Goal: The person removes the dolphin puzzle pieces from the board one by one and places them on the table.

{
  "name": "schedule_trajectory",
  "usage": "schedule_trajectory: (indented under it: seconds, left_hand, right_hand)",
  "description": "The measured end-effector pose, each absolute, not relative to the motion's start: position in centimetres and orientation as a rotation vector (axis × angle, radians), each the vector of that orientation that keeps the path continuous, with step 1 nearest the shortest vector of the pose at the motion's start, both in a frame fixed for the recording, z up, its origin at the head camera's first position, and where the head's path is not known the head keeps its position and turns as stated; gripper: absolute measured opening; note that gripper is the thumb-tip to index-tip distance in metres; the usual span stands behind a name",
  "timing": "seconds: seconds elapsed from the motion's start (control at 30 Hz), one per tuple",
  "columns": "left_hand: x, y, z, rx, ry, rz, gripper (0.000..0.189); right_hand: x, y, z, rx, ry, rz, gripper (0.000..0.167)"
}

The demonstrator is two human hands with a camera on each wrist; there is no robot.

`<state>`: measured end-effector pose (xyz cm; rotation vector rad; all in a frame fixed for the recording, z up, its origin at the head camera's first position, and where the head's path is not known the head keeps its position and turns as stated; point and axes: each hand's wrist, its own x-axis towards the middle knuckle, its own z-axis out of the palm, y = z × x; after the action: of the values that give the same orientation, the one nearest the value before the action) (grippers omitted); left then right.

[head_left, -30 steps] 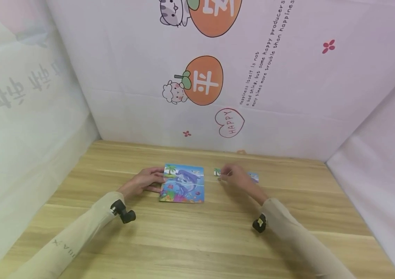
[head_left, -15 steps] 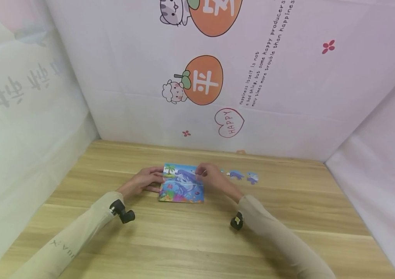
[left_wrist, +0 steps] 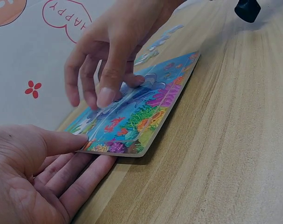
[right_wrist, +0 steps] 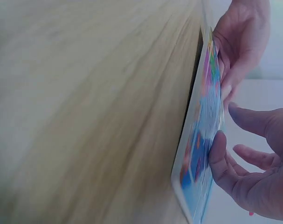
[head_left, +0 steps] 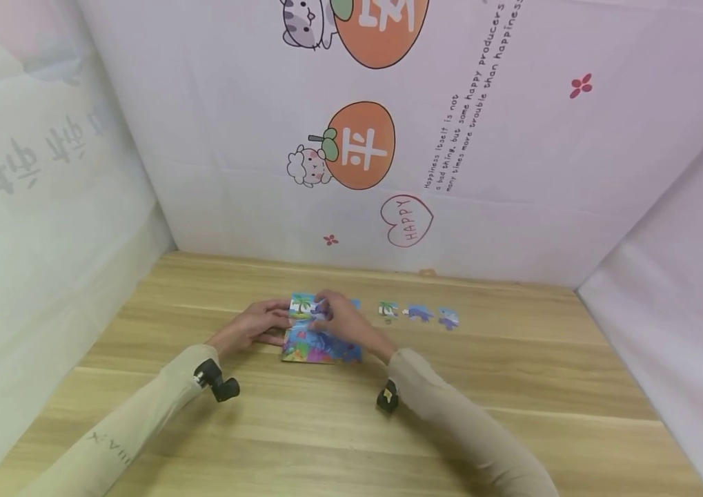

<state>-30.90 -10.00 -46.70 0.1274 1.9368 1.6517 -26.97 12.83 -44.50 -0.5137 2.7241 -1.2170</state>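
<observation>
- Here's the flat square puzzle board, printed in bright colours with coral and sea animals [left_wrist: 150, 128], on the pale wooden table [head_left: 326, 428], right between my two hands.
- Light and stiff, I'd judge, like thick card or thin wood. The printed face looks smooth, maybe a bit slippery; a pinch at the rim should suit it, clear of the seams.
- And that's where my left hand [head_left: 260, 320] has it: the board's left edge, thumb on top, fingers underneath. There's shadow below that rim, so I can't tell if it lies quite flat.
- My right hand [head_left: 345, 319] arches over the board from its right side, palm down, fingers bent and moderately apart. I see no piece between them; whether a fingertip touches the face, I can't tell.
- Right of the board, a row of three loose pieces: a square-ish green palm piece [head_left: 388, 308], a blue-and-purple knobbed piece [head_left: 419, 313], then a similar blue-and-purple end piece [head_left: 448, 317]. Thin, surely light; I'd take those by their edges, gently, as the knobs could bend.
- Both forearms, in beige sleeves [head_left: 463, 428], slant inward toward the board.
</observation>
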Motion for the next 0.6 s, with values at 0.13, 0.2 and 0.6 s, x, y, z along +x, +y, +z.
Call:
schedule_trajectory:
  seconds: [0.13,0.2,0.6]
  left_hand:
    - [-30.8,-9.9,-46.8,0.137,1.931,1.658,0.063]
    - [-30.8,-9.8,-46.8,0.137,1.934,1.664,0.063]
    - [-30.8,-9.9,-47.0,0.135,1.946,1.659,0.063]
  right_hand:
    - [-26.8,12.1,-44.7,-0.547,2.733,-1.151,0.054]
    - [-26.7,11.9,-44.7,-0.560,2.741,-1.107,0.051]
    - [-26.9,11.1,-45.1,-0.551,2.750,-1.069,0.038]
